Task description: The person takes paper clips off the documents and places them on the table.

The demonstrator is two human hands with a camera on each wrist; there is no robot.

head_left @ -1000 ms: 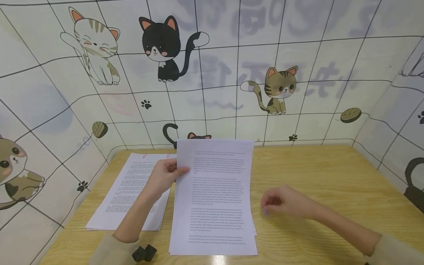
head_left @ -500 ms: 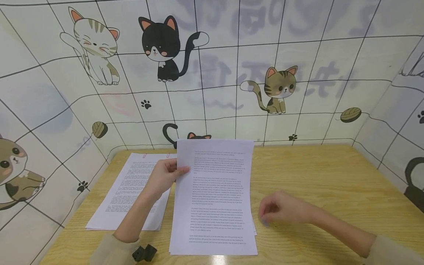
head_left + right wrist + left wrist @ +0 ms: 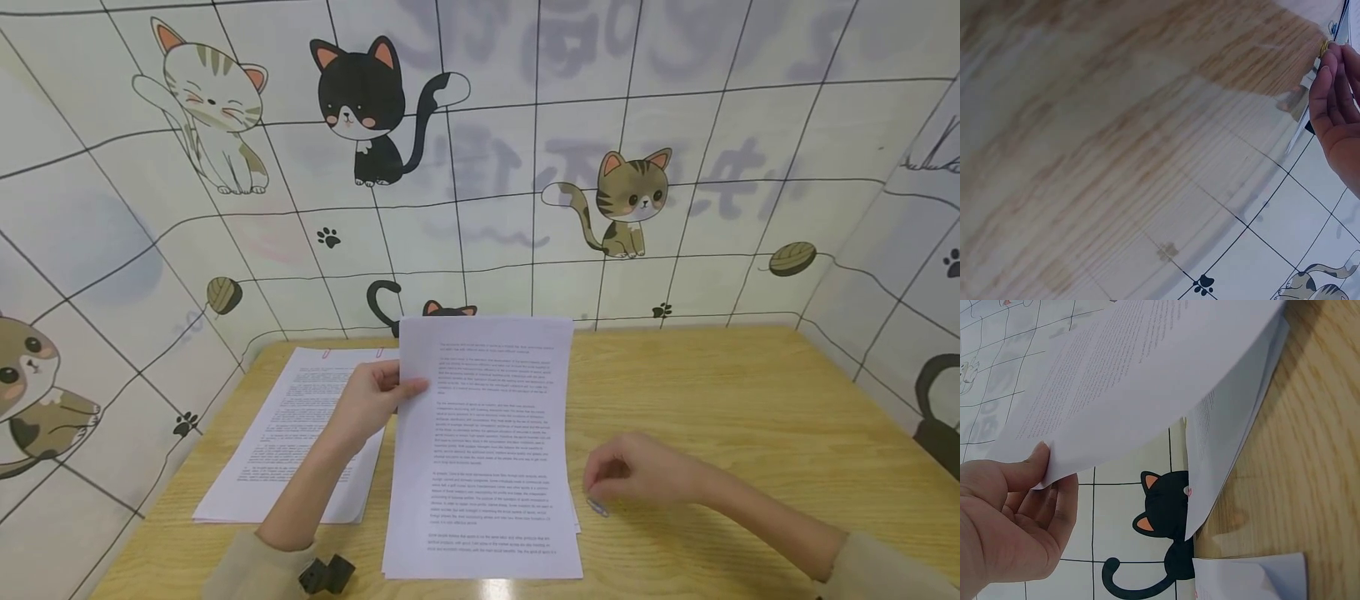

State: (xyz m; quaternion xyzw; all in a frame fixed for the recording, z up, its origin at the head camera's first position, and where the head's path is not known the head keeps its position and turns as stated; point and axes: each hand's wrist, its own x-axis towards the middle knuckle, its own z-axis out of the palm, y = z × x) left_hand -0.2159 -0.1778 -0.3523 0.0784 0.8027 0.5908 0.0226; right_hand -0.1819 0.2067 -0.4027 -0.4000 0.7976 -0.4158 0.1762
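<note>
left hand (image 3: 371, 402) still pinches the sheet (image 3: 483, 442) | right hand (image 3: 637, 473) (lower than before) now pinches a paper clip (image 3: 597, 507)

Your printed sheet (image 3: 486, 433) stands tilted up off the worktop (image 3: 750, 400); a small paper clip (image 3: 597, 507) lies just right of it.

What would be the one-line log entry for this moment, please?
left hand: pinches printed sheets by left edge | right hand: fingertips on paper clip | second paper stack: flat on wooden table, left
</note>
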